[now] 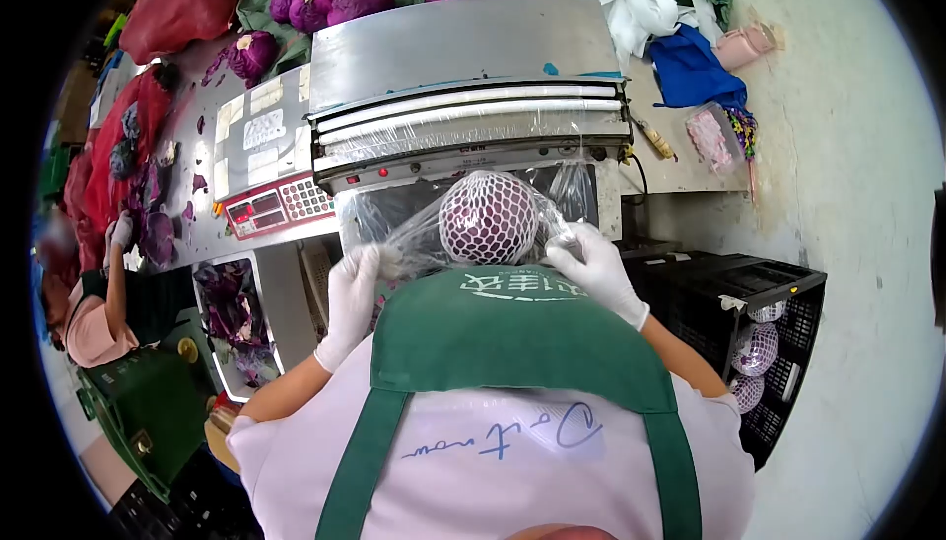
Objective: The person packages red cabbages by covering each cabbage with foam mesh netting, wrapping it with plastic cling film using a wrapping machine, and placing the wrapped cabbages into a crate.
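Observation:
A purple cabbage in a white foam net (488, 218) rests on the wrapping machine's front plate, between my two gloved hands. Clear plastic film (419, 240) stretches out from it on both sides. My left hand (357, 279) pinches the film's left edge. On the other side my right hand (588, 262) grips the film close to the cabbage. Behind them stands the film wrapping machine (463, 42), with film running down from its rollers.
At left sit a price scale (281, 207) and a bin of purple leaves (222, 328); a co-worker (108, 313) stands beyond. Several bare cabbages (365, 3) lie at the back. A black crate (734, 279) at right holds wrapped cabbages. A plastic tub (711, 138) is on the right table.

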`<state>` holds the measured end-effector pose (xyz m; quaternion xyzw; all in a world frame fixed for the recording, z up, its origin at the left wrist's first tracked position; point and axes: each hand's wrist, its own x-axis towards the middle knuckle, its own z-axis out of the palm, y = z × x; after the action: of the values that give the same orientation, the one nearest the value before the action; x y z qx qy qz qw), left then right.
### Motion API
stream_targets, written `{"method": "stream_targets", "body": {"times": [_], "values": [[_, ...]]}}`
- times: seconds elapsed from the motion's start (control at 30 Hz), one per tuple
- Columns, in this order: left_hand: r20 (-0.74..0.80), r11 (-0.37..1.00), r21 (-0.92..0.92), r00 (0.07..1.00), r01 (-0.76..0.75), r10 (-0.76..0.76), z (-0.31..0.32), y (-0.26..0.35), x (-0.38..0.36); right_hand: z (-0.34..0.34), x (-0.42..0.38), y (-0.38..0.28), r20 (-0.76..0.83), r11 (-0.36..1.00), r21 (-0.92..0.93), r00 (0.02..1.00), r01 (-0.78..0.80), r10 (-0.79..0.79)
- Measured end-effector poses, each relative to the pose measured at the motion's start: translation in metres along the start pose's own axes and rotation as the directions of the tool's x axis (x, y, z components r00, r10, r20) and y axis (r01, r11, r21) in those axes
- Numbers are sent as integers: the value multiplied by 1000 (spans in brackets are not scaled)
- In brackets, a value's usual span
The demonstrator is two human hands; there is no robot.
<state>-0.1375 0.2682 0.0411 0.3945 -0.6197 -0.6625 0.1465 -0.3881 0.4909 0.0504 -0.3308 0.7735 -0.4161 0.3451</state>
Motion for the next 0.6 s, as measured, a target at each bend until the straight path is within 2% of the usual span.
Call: {"method": "stream_targets", "body": {"times": [0.03, 0.07, 0.1, 0.13, 0.17, 0.2, 0.27, 0.33, 0.37, 0.4, 0.43, 0.47, 0.5, 0.53, 0.57, 0.6], "values": [[-25, 997, -75, 999, 33, -35, 7, 10, 5, 6, 2, -1, -89, 975, 217, 994, -42, 62], [-60, 967, -252, 997, 30, -46, 19, 21, 9, 10, 6, -1, -165, 903, 426, 976, -60, 143], [-87, 888, -440, 978, 132, -189, 25, 29, 14, 1, 12, -14, -212, 887, 456, 960, -69, 184], [-50, 782, -571, 940, 250, -336, 23, 25, 20, -10, 17, -23, -216, 878, 448, 932, -170, 291], [-12, 641, -690, 879, 337, -476, 21, 21, 26, -16, 21, -15, -212, 817, 542, 909, -197, 360], [28, 604, -702, 861, 379, -508, 19, 25, 20, -22, 21, -3, -199, 746, 629, 882, -219, 427], [135, 550, -672, 812, 496, -567, 16, 35, 3, -38, 5, 42, -26, 609, 716, 859, -342, 512], [28, 553, -556, 680, 620, -733, 12, -14, -6, -31, -14, 75, 71, 424, 785, 745, -452, 663], [75, 542, -576, 700, 612, -710, 14, -47, -8, -13, -21, 107, 39, 414, 788, 708, -455, 705], [-48, 614, -242, 623, 751, -781, 21, -57, -5, -2, -22, 111, 83, 406, 739, 671, -538, 737], [40, 612, -94, 618, 785, -785, 13, -121, -3, 16, -23, 138, 105, 586, 560, 751, -586, 652], [-20, 769, -11, 769, 639, -640, 37, -149, 2, 36, -13, 157, 159, 796, 260, 837, -547, 523], [-79, 878, 97, 883, 469, -463, 61, -177, 8, 56, -4, 175, 210, 924, -44, 901, -380, 380], [148, 928, 251, 936, 276, -319, 82, -186, 18, 75, 9, 181, 334, 910, -409, 917, -69, 220], [240, 934, 310, 936, 177, -257, 104, -191, 25, 103, 15, 233, 459, 919, 197, 860, -342, 222], [279, 930, 334, 927, 153, -253, 122, -191, 28, 129, 20, 275, 568, 499, 668, 811, -552, 138]]}}
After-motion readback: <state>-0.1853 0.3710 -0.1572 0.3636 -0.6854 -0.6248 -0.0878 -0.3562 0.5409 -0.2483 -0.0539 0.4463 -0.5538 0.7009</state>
